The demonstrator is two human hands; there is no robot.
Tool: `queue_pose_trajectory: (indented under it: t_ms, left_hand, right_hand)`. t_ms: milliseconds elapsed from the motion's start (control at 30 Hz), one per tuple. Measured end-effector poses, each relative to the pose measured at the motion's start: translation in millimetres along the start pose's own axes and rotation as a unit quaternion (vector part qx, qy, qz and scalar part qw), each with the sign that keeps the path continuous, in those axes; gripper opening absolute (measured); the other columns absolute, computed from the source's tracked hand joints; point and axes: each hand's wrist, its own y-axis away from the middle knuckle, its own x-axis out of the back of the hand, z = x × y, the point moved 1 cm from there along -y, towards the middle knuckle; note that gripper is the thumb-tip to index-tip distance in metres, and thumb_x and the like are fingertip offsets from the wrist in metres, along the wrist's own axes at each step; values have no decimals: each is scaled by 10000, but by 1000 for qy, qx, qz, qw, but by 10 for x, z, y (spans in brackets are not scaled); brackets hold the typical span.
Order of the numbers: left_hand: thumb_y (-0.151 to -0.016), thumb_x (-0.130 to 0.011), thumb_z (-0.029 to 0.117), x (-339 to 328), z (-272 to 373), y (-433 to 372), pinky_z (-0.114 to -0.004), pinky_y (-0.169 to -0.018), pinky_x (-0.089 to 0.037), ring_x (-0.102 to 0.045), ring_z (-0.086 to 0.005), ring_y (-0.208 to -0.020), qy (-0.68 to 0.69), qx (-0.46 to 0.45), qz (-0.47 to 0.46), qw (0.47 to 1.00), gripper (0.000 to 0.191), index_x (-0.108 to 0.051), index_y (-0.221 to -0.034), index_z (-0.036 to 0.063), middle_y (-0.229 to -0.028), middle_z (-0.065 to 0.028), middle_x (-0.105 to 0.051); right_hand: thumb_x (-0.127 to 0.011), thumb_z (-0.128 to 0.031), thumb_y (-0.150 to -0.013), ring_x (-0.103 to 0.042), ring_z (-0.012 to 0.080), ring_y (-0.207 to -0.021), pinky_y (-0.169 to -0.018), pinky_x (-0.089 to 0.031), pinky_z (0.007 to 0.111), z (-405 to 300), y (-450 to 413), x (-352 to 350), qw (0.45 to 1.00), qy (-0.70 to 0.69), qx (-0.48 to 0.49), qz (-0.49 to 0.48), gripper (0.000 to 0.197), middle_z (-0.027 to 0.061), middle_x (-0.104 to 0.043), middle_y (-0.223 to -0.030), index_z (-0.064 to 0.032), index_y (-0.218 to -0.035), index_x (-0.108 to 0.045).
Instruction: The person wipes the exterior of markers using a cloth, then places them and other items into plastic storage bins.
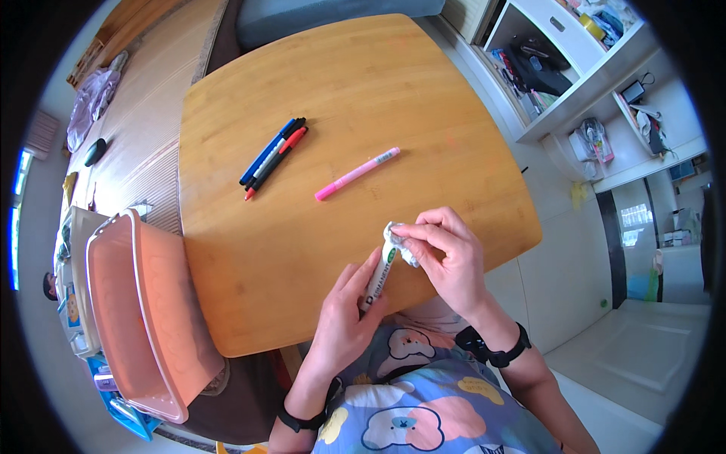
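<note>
My left hand (350,318) grips a white permanent marker (379,278) by its lower body, tilted over the near edge of the table. With thumb and fingers, my right hand (451,258) pinches a crumpled white tissue (407,253) against the marker's upper end, which the tissue partly covers. Beyond my hands, a pink highlighter pen (357,174) lies slantwise on the wooden table (272,272). Farther left, a blue pen (267,152) rests alongside a black pen with a red clip and tip (278,162), together with at least one more dark pen partly hidden between them.
An orange plastic bin (176,306) stands against the table's left side. White shelves (573,96) filled with assorted items are at the right. A grey cushioned seat (334,20) borders the far edge. At the far left lie a purple plastic bag (93,105) and a dark oval object (95,152).
</note>
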Motion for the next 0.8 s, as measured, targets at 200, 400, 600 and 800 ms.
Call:
queue_pose_trajectory:
  t_ms: [200,400,600,800]
  left_hand:
    - [-722,-738,-42,-19,-208,-96,-377,-844,-522,-621,-304,-964,-350,-217,100,906,531,-660,-1240,50,-1081,-134,-667]
    - [-659,-812,9,194,-245,67,-369,-791,-511,-607,-295,-893,-365,-174,202,892,399,-695,-1041,15,-937,-107,-679]
    - [-665,-823,-20,304,-363,284,-325,-744,-515,-615,-250,-859,-280,-114,220,928,374,-674,-1007,10,-904,-92,-654]
    - [-650,-824,-49,450,-376,384,-307,-722,-523,-623,-238,-875,-244,-95,246,933,390,-672,-1006,0,-960,-93,-639]
  right_hand:
    - [-734,3,-833,-610,183,-731,-609,-506,320,71,81,-63,999,42,-33,-9,192,63,-569,-886,-75,-1009,-740]
    - [-736,-2,-819,-628,222,-758,-646,-534,344,136,8,-90,995,94,-6,-24,194,70,-565,-887,-77,-997,-724]
    - [-735,34,-779,-611,228,-771,-658,-535,352,55,-10,-130,985,160,25,-51,247,65,-549,-873,-69,-1003,-713]
    - [-729,44,-791,-612,217,-753,-632,-519,340,-43,36,-199,988,150,20,-41,254,72,-552,-890,-61,-1022,-714]
